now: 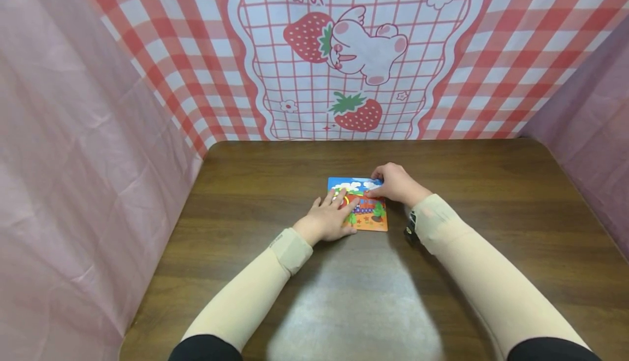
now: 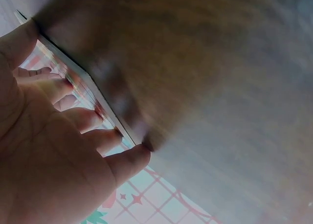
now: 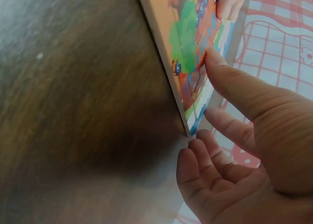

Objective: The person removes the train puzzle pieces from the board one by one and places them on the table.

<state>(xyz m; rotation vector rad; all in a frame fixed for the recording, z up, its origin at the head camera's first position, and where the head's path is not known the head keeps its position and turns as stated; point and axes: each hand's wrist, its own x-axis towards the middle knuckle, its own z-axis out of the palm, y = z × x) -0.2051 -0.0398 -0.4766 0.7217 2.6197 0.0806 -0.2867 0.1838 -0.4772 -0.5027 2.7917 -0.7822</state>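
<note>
A flat, square picture board [image 1: 368, 222] lies on the table, with a red train, green trees and white clouds under a blue sky. My left hand [image 1: 328, 220] rests across its left side with the fingers spread, covering part of the picture. In the left wrist view the fingertips [image 2: 133, 161] line up along the board's thin edge [image 2: 90, 79]. At the far right corner, my right hand [image 1: 397, 183] grips the board. Its thumb [image 3: 244, 87] presses on the picture near the train, while the other fingers [image 3: 195, 158] curl at the corner.
The board is on a brown wooden table [image 1: 236, 197] with rounded far corners. A red and white checked cloth with strawberries [image 1: 358, 115] hangs behind it. Pink curtains [image 1: 73, 159] hang on both sides. A small black device [image 1: 410, 229] sits at my right wrist.
</note>
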